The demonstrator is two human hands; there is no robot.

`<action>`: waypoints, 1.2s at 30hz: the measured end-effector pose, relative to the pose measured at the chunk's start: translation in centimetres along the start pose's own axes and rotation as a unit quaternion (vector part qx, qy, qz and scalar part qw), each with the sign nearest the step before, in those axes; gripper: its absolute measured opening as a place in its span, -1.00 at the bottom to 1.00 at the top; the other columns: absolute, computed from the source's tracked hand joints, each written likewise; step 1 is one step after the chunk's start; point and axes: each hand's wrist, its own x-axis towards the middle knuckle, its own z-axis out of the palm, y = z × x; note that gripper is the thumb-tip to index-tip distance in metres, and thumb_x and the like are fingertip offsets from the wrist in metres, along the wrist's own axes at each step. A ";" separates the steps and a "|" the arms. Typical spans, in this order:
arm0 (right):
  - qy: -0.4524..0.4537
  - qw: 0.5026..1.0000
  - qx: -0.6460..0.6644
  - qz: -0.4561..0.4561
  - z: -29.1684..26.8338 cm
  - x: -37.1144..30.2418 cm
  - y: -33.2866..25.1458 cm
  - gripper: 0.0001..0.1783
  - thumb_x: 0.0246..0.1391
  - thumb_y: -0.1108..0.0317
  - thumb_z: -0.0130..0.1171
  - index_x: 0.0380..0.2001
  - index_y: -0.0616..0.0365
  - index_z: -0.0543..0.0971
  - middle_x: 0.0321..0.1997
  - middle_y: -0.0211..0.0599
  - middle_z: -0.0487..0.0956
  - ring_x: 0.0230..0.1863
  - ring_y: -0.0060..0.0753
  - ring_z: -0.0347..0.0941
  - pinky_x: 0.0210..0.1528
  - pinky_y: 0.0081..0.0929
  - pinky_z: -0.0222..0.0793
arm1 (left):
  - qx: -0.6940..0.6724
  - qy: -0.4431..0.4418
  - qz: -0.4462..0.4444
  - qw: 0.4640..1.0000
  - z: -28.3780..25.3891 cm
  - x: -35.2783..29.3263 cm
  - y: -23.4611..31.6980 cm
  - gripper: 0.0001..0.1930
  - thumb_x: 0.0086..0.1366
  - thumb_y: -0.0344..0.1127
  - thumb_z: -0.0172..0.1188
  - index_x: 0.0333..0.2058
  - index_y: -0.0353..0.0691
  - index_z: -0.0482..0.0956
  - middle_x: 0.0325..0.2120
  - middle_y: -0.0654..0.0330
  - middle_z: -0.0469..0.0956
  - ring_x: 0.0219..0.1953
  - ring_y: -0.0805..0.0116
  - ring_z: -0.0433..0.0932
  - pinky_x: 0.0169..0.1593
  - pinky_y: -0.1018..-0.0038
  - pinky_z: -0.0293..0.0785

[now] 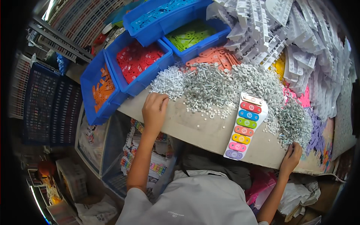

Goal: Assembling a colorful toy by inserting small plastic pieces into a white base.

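A white toy xylophone base [227,153] lies upright before me on the table, bearing several coloured bars [244,131] in a column; its far end looks pale. My left hand [154,107] touches the near edge of a heap of small white plastic pieces [167,81], fingers drawn together. Anything pinched there is hidden. At the right, my right hand [291,156] reaches the near edge of a pile of metal screws [294,122]. Its thumb and fingers are closed, and what they hold is too small to make out.
Blue bins [131,87] hold red, orange, blue and green bars. More pins [206,88] and grey washers [257,80] are heaped mid-table. White bases [262,32] are stacked high at the back right, beside purple bars [317,131]. A crate of finished-looking xylophones [157,159] stands below left.
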 end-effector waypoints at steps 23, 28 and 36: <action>0.085 0.952 0.291 0.035 -0.5 0.4 -7.9 -0.84 0.26 0.56 0.21 -0.10 0.23 0.54 -0.16 -0.40 0.51 -0.16 -0.58 0.40 -0.07 -0.58 0.36 | 0.100 -0.024 -0.048 0.994 2.3 -0.7 1.6 -0.91 0.18 -0.41 0.25 -0.35 -0.24 0.54 -0.58 0.15 0.50 -0.48 0.17 0.54 -0.37 0.26 0.43; 0.009 0.909 0.416 0.015 1.1 3.1 -15.0 -0.93 0.18 0.57 0.30 -0.29 0.27 0.59 -0.30 -0.42 0.55 -0.25 -0.61 0.42 -0.12 -0.60 0.33 | -0.081 -0.080 -0.125 0.986 0.6 -0.9 3.4 -0.98 0.31 -0.50 0.14 -0.34 -0.25 0.50 -0.56 0.27 0.50 -0.47 0.57 0.52 -0.42 0.55 0.35; 0.025 0.925 0.378 -0.035 4.9 7.3 -18.2 -0.89 0.10 0.49 0.34 -0.34 0.20 0.58 -0.23 -0.35 0.64 -0.17 -0.45 0.49 -0.13 -0.52 0.31 | -0.507 -0.201 -0.209 0.812 2.2 -0.8 10.0 -0.91 0.37 -0.50 0.18 -0.17 -0.33 0.59 -0.38 0.21 0.64 -0.39 0.58 0.56 -0.37 0.66 0.45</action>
